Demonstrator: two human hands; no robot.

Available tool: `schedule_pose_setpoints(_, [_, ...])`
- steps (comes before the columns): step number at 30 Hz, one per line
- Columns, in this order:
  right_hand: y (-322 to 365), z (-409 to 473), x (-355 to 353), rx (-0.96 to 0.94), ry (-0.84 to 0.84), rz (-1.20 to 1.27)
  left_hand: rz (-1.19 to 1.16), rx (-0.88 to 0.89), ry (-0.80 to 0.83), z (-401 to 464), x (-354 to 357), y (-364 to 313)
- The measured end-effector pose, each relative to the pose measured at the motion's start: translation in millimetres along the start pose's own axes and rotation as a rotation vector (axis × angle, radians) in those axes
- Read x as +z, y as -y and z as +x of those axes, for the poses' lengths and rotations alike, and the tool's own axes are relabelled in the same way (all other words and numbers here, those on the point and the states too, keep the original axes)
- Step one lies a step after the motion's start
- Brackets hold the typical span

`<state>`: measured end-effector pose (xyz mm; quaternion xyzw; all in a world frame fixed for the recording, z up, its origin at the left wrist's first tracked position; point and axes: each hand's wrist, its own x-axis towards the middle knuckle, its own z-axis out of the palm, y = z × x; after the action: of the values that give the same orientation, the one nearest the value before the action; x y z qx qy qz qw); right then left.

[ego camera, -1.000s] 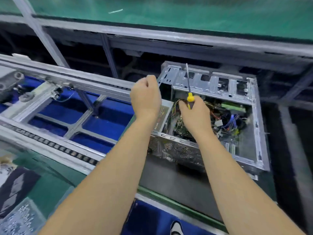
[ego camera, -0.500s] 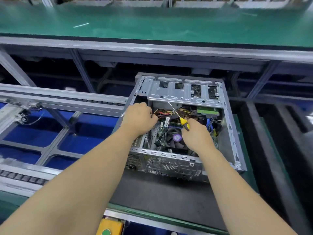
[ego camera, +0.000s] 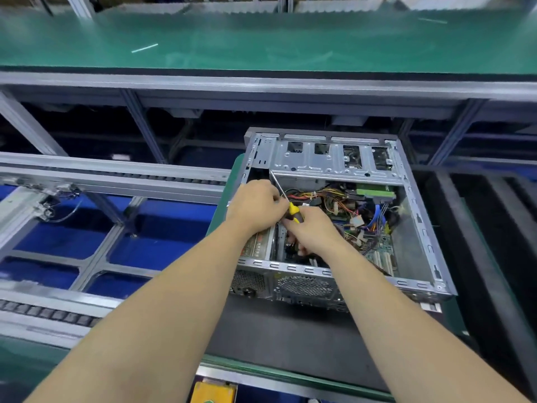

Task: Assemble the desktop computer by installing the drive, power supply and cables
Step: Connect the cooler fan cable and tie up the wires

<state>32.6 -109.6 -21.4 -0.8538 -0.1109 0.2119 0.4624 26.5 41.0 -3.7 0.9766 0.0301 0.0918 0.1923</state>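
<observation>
1. Head view: an open computer case [ego camera: 418, 216] lies on its side on a dark mat [ego camera: 290, 338], at about 3 o'clock from the frame's centre, its inside facing up.
2. The right hand [ego camera: 315, 232] grips the yellow-and-black handle of a screwdriver [ego camera: 293, 212], fingers curled round it. The thin shaft slants up toward 11 o'clock, its tip near the left end of the drive cage [ego camera: 328, 158].
3. The left hand [ego camera: 257, 206] sits just at 9 o'clock of the right, fingers curled and touching the shaft where it meets the handle. Whether it pinches the shaft or something small beside it I cannot tell.
4. Beneath the left wrist lies the power supply [ego camera: 257, 245], seated in the case's near-left corner, with its label showing.
5. A bundle of coloured cables [ego camera: 334, 199] lies loose inside at 2 o'clock from the hands, over the green motherboard [ego camera: 377, 245].
6. The drive cage spans the far edge of the case at 12 o'clock.
7. A conveyor rail [ego camera: 110, 175] runs at 9 o'clock, above blue bins [ego camera: 162, 222].
8. A green bench top [ego camera: 261, 39] fills the far side.
</observation>
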Motion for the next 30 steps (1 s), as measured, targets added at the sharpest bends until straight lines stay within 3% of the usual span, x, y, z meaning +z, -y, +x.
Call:
schedule_pose_setpoints(11, [-11,0,-8,-0.070,-0.184,0.026,-0.049,-0.026,-0.144,-8,1,-9])
schedule_pose_setpoints(15, [-12,4,-16,-0.046,-0.277,0.233,-0.428,-0.076,-0.143,-13,-2,-29])
schedule_pose_setpoints(17, [-11,5,-22,-0.019,-0.308,0.337,-0.701,-0.225,-0.125,-8,3,-48])
schedule_pose_setpoints(20, [-10,3,-32,-0.038,-0.318,0.425,-1.444,-0.599,0.068,3,9,-71])
schedule_pose_setpoints(22, [-13,1,-42,-0.063,-0.346,0.458,-1.747,-0.691,0.145,3,14,-77])
schedule_pose_setpoints(30, [-26,1,-45,-0.141,-0.397,0.237,-1.993,-0.825,0.196,-2,40,-71])
